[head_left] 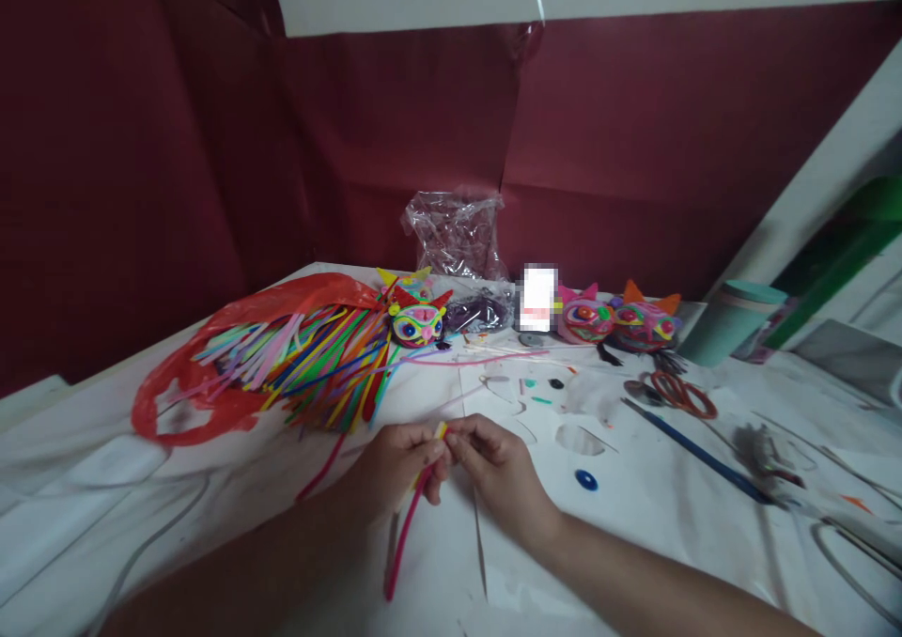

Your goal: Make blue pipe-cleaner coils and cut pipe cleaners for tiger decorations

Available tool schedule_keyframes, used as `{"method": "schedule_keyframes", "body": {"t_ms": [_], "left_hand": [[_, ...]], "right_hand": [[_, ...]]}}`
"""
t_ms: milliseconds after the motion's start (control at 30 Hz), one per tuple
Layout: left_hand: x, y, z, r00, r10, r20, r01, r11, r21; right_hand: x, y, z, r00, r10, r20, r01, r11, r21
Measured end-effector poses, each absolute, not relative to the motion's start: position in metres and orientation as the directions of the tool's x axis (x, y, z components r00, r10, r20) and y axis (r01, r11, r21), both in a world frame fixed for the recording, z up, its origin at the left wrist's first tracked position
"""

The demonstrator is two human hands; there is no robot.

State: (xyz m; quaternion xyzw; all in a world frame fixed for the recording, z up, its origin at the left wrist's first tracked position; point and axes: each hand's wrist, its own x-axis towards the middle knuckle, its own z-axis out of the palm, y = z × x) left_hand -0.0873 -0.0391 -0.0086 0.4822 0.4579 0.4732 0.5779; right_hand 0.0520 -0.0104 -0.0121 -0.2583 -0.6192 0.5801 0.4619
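Head view: a crowded desk (648,496) and a slim pink strip (402,552)

White-covered, the desk stretches ahead of me. On its left, a red plastic bag (310,289) lies open around a fan of coloured strips (331,355). On the right stands a teal cup (733,322); its contents I can't see. A clear packet (483,313) at the back holds something dark. Near the front, my left hand (405,468) is clamped on the pink strip, its free end pointing toward me. My right hand (497,463) pinches at a small yellowish piece (442,429). The strip looks light, soft and bendable, best gripped near its upper end.
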Motion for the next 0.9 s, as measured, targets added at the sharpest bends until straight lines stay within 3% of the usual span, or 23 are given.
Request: {"method": "schedule_keyframes", "body": {"t_ms": [300,533,700,900], "left_hand": [[-0.088,-0.04,-0.006,0.124,0.99,-0.073,-0.084,0.084,0.993],[-0.087,-0.041,-0.004,0.111,0.992,-0.065,-0.001,0.065,0.998],[-0.088,-0.04,-0.002,0.085,0.994,-0.069,0.014,0.068,0.998],[-0.084,-0.041,0.005,0.056,0.995,-0.081,0.018,0.081,0.997]], "right_hand": [[0.055,-0.01,-0.013,-0.397,0.856,0.332,-0.069,0.333,-0.94],[0.053,-0.01,-0.012,-0.4,0.87,0.29,-0.144,0.253,-0.957],[0.048,-0.012,-0.007,-0.468,0.846,0.256,-0.358,0.083,-0.93],[0.048,-0.01,-0.007,-0.497,0.841,0.213,-0.363,0.022,-0.932]]}}
